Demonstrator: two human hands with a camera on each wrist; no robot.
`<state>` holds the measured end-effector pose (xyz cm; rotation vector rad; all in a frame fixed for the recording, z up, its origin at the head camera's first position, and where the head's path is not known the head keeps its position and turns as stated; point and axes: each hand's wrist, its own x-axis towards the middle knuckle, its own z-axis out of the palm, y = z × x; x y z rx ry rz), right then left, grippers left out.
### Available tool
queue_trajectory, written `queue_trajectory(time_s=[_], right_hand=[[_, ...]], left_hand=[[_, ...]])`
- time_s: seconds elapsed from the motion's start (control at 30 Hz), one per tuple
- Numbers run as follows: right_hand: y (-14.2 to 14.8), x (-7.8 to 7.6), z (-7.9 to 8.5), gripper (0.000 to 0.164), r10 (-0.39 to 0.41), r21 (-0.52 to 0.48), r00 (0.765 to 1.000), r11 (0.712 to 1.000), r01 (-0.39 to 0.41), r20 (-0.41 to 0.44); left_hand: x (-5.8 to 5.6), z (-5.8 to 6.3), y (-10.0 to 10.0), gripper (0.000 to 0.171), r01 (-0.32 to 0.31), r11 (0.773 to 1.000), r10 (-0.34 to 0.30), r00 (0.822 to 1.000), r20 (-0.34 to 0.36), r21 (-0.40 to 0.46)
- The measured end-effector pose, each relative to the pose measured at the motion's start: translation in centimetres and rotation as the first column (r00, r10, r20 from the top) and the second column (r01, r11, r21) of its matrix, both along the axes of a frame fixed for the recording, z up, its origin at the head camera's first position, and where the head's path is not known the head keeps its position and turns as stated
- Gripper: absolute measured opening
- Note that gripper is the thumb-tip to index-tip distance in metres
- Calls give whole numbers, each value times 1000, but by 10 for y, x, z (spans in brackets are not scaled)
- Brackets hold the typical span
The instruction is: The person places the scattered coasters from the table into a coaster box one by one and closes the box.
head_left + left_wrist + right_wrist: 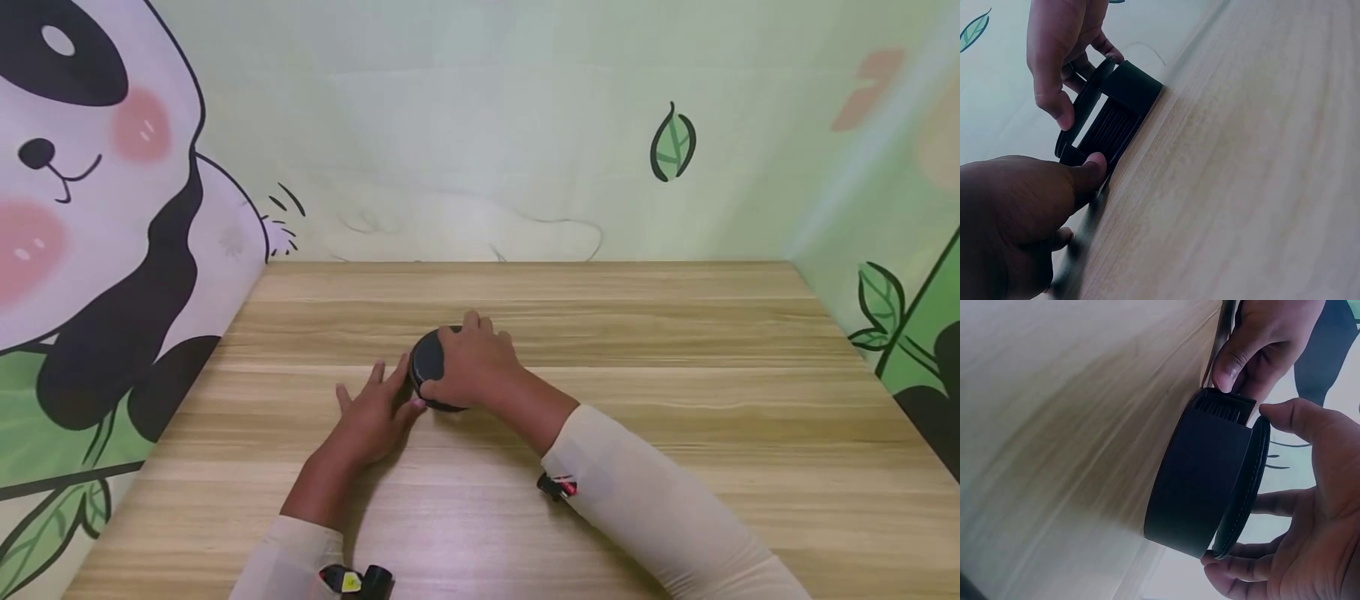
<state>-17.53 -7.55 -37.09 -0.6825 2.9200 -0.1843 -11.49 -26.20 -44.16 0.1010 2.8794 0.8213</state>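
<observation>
A low, round black coaster holder (1194,469) stands on the wooden table (480,517). It has a ribbed stack showing through a slot in its side. Tilted over its top is a black round coaster (1249,494) with a stitched edge, a gap showing between the two. My right hand (480,362) grips this coaster from above, thumb on the near rim and fingertips around the far side. On the left, my left hand (375,421) holds the holder's side, thumb (1094,165) by the slot and index finger along the wall. Its other fingers spread away from the holder.
Behind the table's far edge rises a pale green wall (465,125) with a drawn leaf. A large panda picture (97,250) covers the left side. Small black devices (557,486) are strapped at both sleeved wrists.
</observation>
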Motion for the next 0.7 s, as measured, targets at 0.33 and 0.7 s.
queue_trajectory(time_s=[0.33, 0.7], right_hand=[[-1, 0, 0, 84, 13, 34, 1000, 999, -12, -15], [-1, -1, -2, 84, 66, 34, 997, 997, -65, -35]], left_hand=[[0, -1, 1, 78, 2, 1000, -2, 1000, 7, 3], [0, 1, 0, 77, 1, 1000, -1, 1000, 0, 3]])
